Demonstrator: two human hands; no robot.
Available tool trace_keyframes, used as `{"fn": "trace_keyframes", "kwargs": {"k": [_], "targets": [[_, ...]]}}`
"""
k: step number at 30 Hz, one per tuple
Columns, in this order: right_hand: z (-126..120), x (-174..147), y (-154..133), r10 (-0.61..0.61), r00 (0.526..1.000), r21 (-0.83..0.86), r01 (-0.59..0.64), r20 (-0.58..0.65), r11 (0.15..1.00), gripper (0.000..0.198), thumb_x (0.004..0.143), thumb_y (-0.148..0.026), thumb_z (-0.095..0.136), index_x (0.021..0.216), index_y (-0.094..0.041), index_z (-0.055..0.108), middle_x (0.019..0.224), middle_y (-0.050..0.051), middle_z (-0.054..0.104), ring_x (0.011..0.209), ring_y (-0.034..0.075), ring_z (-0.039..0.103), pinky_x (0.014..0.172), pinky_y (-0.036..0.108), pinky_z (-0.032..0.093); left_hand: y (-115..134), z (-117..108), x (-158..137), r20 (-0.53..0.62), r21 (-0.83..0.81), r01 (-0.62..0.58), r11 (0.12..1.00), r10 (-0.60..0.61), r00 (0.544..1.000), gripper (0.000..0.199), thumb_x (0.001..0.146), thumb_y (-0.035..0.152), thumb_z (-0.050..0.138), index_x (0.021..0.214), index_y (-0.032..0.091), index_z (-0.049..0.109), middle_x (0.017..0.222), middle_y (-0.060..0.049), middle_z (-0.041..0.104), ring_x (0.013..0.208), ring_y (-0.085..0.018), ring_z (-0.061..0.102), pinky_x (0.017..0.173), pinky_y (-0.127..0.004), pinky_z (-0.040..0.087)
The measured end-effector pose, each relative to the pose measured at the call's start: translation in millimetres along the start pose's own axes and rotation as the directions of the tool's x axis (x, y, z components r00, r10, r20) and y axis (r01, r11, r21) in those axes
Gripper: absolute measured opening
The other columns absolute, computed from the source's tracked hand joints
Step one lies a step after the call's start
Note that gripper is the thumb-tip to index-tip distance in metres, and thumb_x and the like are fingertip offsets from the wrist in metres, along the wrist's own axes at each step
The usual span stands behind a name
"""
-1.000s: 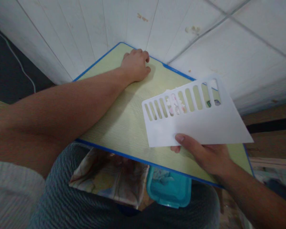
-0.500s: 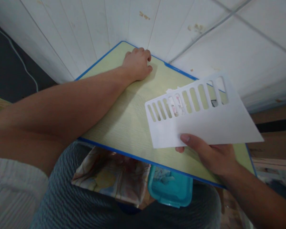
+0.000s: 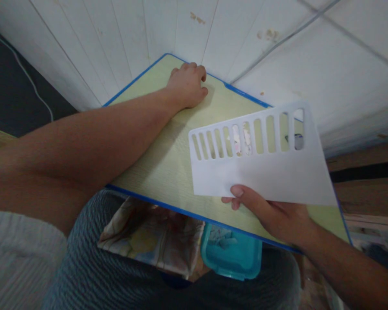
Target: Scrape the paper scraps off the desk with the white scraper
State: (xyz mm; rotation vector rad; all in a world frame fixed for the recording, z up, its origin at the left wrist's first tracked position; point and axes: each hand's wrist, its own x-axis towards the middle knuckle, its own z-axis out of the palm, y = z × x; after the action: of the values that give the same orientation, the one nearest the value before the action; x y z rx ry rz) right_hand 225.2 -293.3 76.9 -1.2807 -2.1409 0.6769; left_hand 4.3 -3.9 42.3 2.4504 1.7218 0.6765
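Observation:
My right hand [image 3: 274, 217] pinches the lower edge of a white sheet with a row of rounded slots [image 3: 220, 174], thumb on top and fingertips underneath. The slots run along its upper side and grow longer toward the right. Whitish-pink scraps [image 3: 242, 138] and a small dark-and-grey item [image 3: 297, 141] show through some of them. My left hand [image 3: 187, 85] rests on the pale yellow tabletop [image 3: 158, 165] near its far edge, fingers loosely bent and the thumb apart from them. Nothing shows in it.
A teal plastic container [image 3: 236, 258] with whitish bits sits at my lap under the table's blue near edge. Left of it lies a patterned cloth or bag [image 3: 148, 247]. White panelled walls [image 3: 132, 38] close in behind the table, and a grey cable [image 3: 287, 41] runs along one.
My right hand has shifted left with the slotted sheet, whose right end has tipped down slightly. The left hand stays where it was on the table.

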Motion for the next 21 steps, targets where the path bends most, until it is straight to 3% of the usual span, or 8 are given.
{"fn": "trace_keyframes", "kwargs": {"k": [5, 9, 13, 18, 21], "targets": [[0.7, 1.3, -4.0, -0.039, 0.995, 0.059, 0.033, 0.094, 0.998, 0.027, 0.110, -0.032, 0.077, 0.086, -0.033, 0.089, 0.078, -0.004, 0.086, 0.072, 0.023, 0.084, 0.080, 0.033, 0.072, 0.4, 0.2, -0.3, -0.009, -0.022, -0.001, 1.000, 0.000, 1.000, 0.039, 0.112, 0.023, 0.074, 0.150, 0.018, 0.078, 0.158, -0.017, 0.072, 0.151, -0.038, 0.061, 0.129, -0.061, 0.049], [-7.5, 4.1, -3.0, 0.087, 0.995, 0.062, -0.084, -0.043, 0.994, 0.045, 0.113, -0.033, 0.072, 0.068, -0.031, 0.078, 0.067, -0.004, 0.080, 0.069, 0.022, 0.082, 0.082, 0.032, 0.072, -1.6, 1.4, 1.1, -0.021, -0.037, -0.007, 0.999, 0.006, 1.000, 0.039, 0.109, 0.020, 0.073, 0.148, 0.018, 0.079, 0.156, -0.017, 0.072, 0.148, -0.039, 0.061, 0.127, -0.063, 0.049], [-13.2, 3.7, 2.8, 0.117, 0.978, 0.077, -0.104, -0.175, 0.992, 0.043, 0.111, -0.030, 0.076, 0.068, -0.031, 0.079, 0.066, -0.003, 0.080, 0.067, 0.022, 0.081, 0.080, 0.031, 0.072, -4.2, 3.1, 2.4, -0.012, -0.083, -0.001, 0.997, 0.000, 1.000, 0.041, 0.107, 0.025, 0.072, 0.147, 0.028, 0.080, 0.156, -0.012, 0.072, 0.146, -0.037, 0.059, 0.128, -0.060, 0.046], [-9.4, 3.9, 3.2, 0.085, 0.994, 0.071, -0.080, -0.072, 0.994, 0.041, 0.111, -0.030, 0.074, 0.070, -0.032, 0.080, 0.067, -0.004, 0.080, 0.069, 0.023, 0.082, 0.075, 0.032, 0.070, -1.6, 1.2, 0.6, -0.014, -0.057, 0.000, 0.998, -0.001, 1.000, 0.040, 0.109, 0.023, 0.072, 0.149, 0.019, 0.078, 0.158, -0.015, 0.071, 0.148, -0.038, 0.059, 0.128, -0.061, 0.046], [-6.4, 3.8, 0.9, 0.053, 0.999, 0.046, -0.053, 0.002, 0.997, 0.038, 0.111, -0.031, 0.073, 0.075, -0.033, 0.083, 0.071, -0.004, 0.083, 0.071, 0.024, 0.083, 0.080, 0.036, 0.071, -0.1, -0.1, -0.2, 0.002, -0.030, 0.016, 0.999, -0.016, 1.000, 0.038, 0.113, 0.026, 0.072, 0.151, 0.023, 0.077, 0.159, -0.012, 0.071, 0.146, -0.034, 0.058, 0.127, -0.058, 0.046]]}}
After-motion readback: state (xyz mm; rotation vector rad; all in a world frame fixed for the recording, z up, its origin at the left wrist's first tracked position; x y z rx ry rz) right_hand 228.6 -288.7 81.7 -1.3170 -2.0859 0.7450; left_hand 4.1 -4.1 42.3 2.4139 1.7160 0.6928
